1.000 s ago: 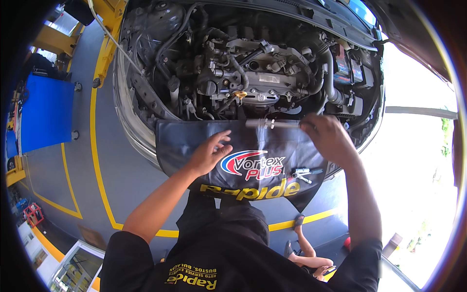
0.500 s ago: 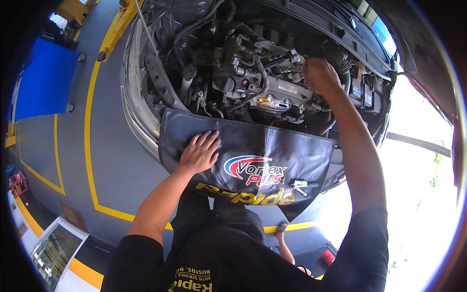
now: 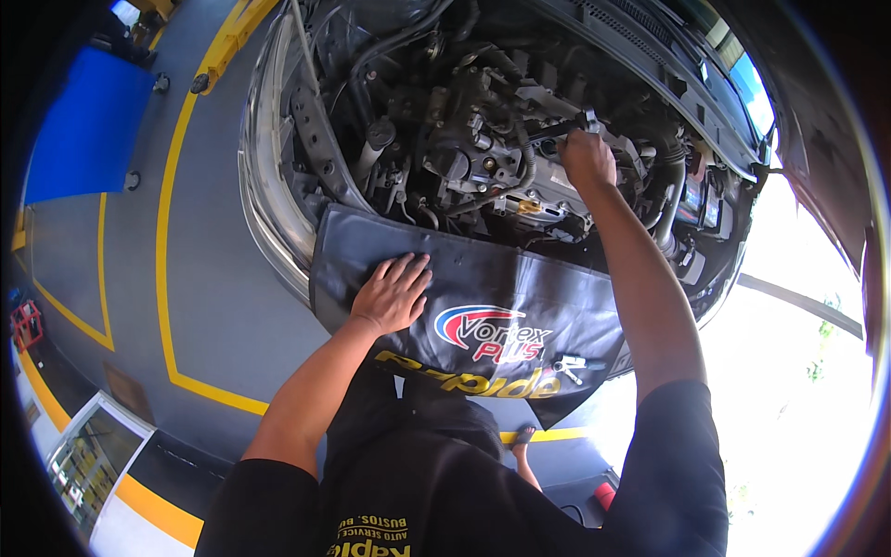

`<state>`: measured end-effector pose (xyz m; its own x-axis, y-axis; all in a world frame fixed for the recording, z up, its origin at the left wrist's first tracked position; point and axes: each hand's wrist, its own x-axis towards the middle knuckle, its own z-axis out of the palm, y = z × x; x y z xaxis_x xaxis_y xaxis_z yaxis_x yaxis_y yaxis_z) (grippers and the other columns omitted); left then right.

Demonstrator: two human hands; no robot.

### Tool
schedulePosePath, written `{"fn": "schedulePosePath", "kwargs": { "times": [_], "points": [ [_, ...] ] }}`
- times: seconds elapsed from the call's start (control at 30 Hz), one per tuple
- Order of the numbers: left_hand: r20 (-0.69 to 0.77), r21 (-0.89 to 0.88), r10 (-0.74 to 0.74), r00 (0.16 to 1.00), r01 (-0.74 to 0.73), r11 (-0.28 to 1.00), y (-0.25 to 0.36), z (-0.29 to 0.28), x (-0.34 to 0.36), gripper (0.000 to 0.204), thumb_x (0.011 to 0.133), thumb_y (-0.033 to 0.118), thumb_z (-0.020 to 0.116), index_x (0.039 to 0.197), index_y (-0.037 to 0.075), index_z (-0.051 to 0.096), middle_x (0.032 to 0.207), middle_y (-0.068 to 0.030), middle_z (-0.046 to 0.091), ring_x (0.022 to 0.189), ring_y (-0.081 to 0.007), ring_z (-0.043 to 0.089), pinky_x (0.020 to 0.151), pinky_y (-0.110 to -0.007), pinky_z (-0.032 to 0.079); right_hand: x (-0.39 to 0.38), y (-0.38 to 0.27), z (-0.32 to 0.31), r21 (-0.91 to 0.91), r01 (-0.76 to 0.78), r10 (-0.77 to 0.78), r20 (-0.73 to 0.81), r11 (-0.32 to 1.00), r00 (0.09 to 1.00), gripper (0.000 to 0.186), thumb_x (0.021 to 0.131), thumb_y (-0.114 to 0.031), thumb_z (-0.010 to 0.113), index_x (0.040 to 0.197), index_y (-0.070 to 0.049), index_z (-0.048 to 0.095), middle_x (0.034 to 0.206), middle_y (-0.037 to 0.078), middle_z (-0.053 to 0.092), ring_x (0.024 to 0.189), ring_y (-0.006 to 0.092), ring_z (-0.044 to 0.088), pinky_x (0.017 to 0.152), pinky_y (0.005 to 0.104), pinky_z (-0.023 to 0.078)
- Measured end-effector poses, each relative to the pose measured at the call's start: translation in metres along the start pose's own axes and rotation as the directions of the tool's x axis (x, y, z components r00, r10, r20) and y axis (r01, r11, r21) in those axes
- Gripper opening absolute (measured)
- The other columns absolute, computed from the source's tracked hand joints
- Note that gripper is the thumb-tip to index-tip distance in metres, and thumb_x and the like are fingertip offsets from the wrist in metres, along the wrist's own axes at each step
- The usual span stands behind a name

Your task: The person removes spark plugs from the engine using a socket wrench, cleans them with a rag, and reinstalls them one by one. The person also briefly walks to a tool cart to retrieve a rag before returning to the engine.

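Observation:
My left hand (image 3: 390, 293) lies flat on a black fender cover (image 3: 371, 239) draped over the car's front edge, its fingers stretched out. Over the engine (image 3: 501, 153), my right hand (image 3: 588, 162) is closed, knuckles up, near the engine's top. What it holds is hidden under the fingers. Just beyond that hand a metal tool-like piece (image 3: 591, 121) sticks up. A ribbed hose (image 3: 528, 160) curves beside the hand. On the cover's right part rests a small silver ratchet (image 3: 570, 368).
The battery (image 3: 703, 204) sits right of the engine, past a thick dark hose (image 3: 670, 181). At the left is a capped filler neck (image 3: 378, 136), inside the headlight (image 3: 278, 200). A blue panel on wheels (image 3: 88, 125) and a yellow lift arm (image 3: 223, 51) stand beyond.
My right hand has moved a little left and toward me over the engine, its forearm swinging with it. My left hand stays flat on the cover. The whole view has shifted slightly.

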<state>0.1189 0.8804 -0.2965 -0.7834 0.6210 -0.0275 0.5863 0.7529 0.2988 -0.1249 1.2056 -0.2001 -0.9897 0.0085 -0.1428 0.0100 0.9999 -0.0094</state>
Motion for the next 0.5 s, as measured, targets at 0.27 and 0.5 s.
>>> {"fn": "schedulePosePath", "kwargs": {
  "times": [0.27, 0.5],
  "points": [
    [-0.022, -0.018, -0.006, 1.0, 0.006, 1.0, 0.001, -0.001, 0.001, 0.048, 0.092, 0.035, 0.061, 0.133, 0.011, 0.061, 0.151, -0.0069, 0.049, 0.137, -0.0254, 0.046, 0.112, -0.043, 0.034, 0.005, -0.005, 0.012, 0.044, -0.147, 0.147, 0.007, 0.988, 0.989, 0.032, 0.091, -0.034, 0.066, 0.1, -0.004, 0.073, 0.103, 0.023, 0.073, 0.1, 0.0435, 0.069, 0.088, 0.0514, 0.056],
    [-0.027, -0.021, -0.009, 1.0, 0.009, 1.0, 0.001, -0.001, 0.001, 0.048, 0.092, 0.035, 0.061, 0.133, 0.011, 0.061, 0.151, -0.0072, 0.049, 0.137, -0.0256, 0.046, 0.112, -0.043, 0.034, 0.002, 0.002, 0.001, 0.02, -0.08, 0.079, 0.054, 0.997, 0.995, 0.029, 0.092, -0.033, 0.065, 0.102, -0.006, 0.072, 0.105, 0.024, 0.071, 0.105, 0.0423, 0.068, 0.09, 0.0506, 0.055]
  ]
}}
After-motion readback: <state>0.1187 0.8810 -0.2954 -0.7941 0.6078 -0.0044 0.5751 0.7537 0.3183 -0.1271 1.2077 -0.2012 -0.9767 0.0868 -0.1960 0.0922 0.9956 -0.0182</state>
